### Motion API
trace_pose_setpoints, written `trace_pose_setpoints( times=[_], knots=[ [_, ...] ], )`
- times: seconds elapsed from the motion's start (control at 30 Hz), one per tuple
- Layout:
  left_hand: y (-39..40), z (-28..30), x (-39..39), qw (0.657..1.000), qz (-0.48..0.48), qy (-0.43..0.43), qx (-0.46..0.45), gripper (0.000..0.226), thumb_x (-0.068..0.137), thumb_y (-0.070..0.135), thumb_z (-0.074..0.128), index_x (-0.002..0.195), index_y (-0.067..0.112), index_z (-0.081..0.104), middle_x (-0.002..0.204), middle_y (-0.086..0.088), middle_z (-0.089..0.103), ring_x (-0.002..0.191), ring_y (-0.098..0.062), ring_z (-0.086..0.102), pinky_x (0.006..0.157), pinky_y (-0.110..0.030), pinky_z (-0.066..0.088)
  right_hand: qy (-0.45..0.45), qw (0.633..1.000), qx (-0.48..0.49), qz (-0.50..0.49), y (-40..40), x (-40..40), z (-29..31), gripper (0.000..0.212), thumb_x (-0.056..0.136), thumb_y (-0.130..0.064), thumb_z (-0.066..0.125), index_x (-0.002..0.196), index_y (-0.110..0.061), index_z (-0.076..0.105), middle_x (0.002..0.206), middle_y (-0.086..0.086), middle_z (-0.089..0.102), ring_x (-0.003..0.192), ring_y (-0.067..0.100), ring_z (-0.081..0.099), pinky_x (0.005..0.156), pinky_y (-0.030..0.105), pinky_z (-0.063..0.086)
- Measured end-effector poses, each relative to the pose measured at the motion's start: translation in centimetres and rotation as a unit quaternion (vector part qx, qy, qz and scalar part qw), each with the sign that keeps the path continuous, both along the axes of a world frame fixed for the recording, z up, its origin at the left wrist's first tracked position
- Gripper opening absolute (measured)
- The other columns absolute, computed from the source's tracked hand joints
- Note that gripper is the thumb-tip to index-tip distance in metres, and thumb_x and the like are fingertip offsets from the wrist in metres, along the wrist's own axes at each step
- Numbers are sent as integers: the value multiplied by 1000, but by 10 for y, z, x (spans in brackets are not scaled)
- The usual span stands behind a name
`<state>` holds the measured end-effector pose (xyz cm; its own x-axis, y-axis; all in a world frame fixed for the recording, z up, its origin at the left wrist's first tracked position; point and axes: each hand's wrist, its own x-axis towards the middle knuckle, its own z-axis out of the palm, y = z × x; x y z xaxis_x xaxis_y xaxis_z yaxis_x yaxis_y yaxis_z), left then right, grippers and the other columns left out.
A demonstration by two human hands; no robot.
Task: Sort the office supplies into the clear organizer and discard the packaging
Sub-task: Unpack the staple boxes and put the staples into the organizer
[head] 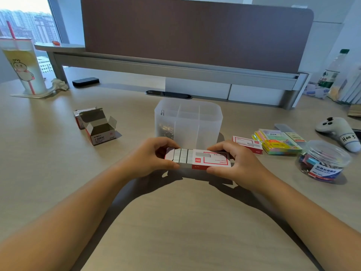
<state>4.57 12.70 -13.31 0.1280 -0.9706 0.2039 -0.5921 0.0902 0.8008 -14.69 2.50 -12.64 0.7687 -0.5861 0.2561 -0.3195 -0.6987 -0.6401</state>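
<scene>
Evidently to free the staples, my left hand (154, 157) pinched the grey inner tray (180, 156) while my right hand (234, 163) gripped the white-and-red cardboard staple box (212, 160) just before the clear plastic organizer (207, 122).

Two open paper-clip boxes (98, 125), two staple boxes (211, 160), one clear organizer (188, 122), one binder-clip jar (323, 160).
</scene>
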Motion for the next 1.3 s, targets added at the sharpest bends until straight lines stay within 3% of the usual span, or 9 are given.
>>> trace_pose_setpoints(
  times=[0.2,0.4,0.6,0.7,0.83,1.0,1.1,1.17,1.3],
  knots=[
    [0,-1,6,1000,-1,12,19,35,74,8,67,87,36,50,89,20,54,85,1,55,72,-7,49,18,1000,20,-4,-4,-4,-1,43,76,-20,68,114,-15,51,89,-22,44,82,-5,48,65,-3,42],
    [1,-1,13,999,26,25,26,31,73,7,68,97,23,54,89,14,56,85,-6,57,72,-8,49,59,998,12,-20,-9,-8,-3,42,77,-25,67,114,-16,50,101,-10,49,83,-1,49,62,7,44],
    [3,1,11,998,27,45,15,31,74,7,68,98,20,55,89,11,58,84,-7,57,70,-7,48,121,991,-46,-19,-11,-5,-5,49,77,-34,65,121,-18,49,120,-1,51,98,5,39,73,12,37],
    [5,3,8,998,19,56,12,30,74,7,67,95,24,54,90,10,59,85,-10,59,71,-10,49,76,994,-68,-36,-5,-2,-2,52,78,-38,61,125,-20,47,118,-8,44,103,3,33,85,20,31],
    [7,7,0,998,11,59,7,31,75,9,66,89,32,51,90,13,57,85,-8,60,72,-12,51,-35,999,4,-27,8,11,10,39,82,-34,57,119,-20,51,95,-17,50,85,3,51,73,14,43],
    [5,20,-8,995,29,94,-3,34,76,3,64,87,32,50,88,14,54,81,-5,57,66,-9,52,-46,993,108,8,10,26,25,5,83,-22,59,88,-21,58,84,-1,63,65,9,59,58,18,52],
    [3,33,-8,993,48,111,4,32,78,5,62,92,31,50,91,14,51,86,-8,55,68,-17,52,-91,982,168,5,9,31,37,7,82,-13,60,80,-20,57,76,-1,63,51,6,61,50,13,51],
    [-1,43,-7,990,60,128,4,26,79,12,61,99,26,51,91,9,51,82,-8,52,63,-15,51,-104,976,189,10,8,36,46,10,82,-11,60,79,-19,56,72,-1,62,48,2,60,48,12,50],
    [-15,59,-2,988,113,105,-22,18,81,19,60,97,17,53,93,-4,54,74,-10,47,60,-16,38,-124,974,188,13,3,48,60,8,82,-8,60,79,-16,57,68,0,61,47,3,60,50,13,51]
  ],
)
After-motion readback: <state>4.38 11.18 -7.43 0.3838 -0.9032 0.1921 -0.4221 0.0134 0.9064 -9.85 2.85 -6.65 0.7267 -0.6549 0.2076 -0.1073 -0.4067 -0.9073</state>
